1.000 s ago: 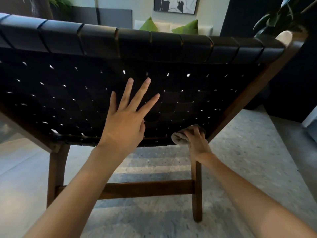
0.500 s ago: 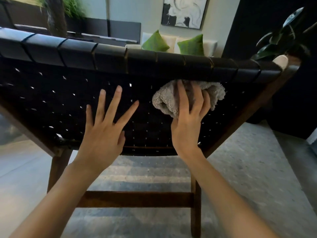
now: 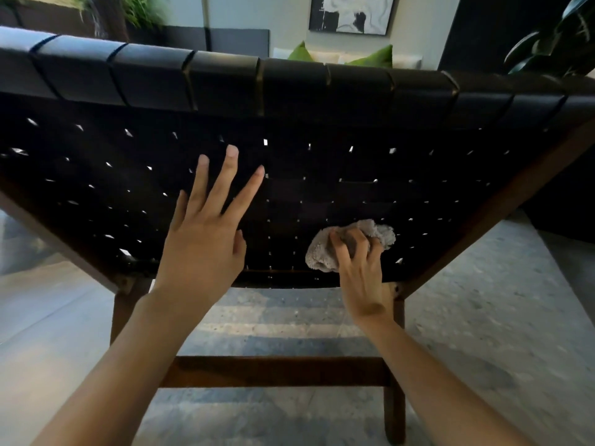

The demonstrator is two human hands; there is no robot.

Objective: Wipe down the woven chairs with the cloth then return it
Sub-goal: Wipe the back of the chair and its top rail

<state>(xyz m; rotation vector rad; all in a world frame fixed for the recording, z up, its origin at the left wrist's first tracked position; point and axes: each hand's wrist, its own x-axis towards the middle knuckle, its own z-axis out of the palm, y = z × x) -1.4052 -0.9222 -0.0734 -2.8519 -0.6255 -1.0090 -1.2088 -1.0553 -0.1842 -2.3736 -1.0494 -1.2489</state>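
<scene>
Left side: our left hand (image 3: pixel 206 249) lies flat on the back of the black woven-strap chair with dark wooden frame (image 3: pixel 225 82); its fingers (image 3: pixel 230 175) are straight and spread, holding nothing, apparently bracing. We judge the webbing taut but slightly springy, so a steadying palm helps.

Further right, low on the webbing near its lower edge: the grey fluffy terry cloth (image 3: pixel 381 235), bunched; likely soft, light and easily crushed, best taken as a wad in the whole hand.

Our right hand (image 3: pixel 363 278) does so; its fingers (image 3: pixel 346 255) curl over the wad, pressing it against the straps; we judge this mid-wipe, return not yet due.
</scene>
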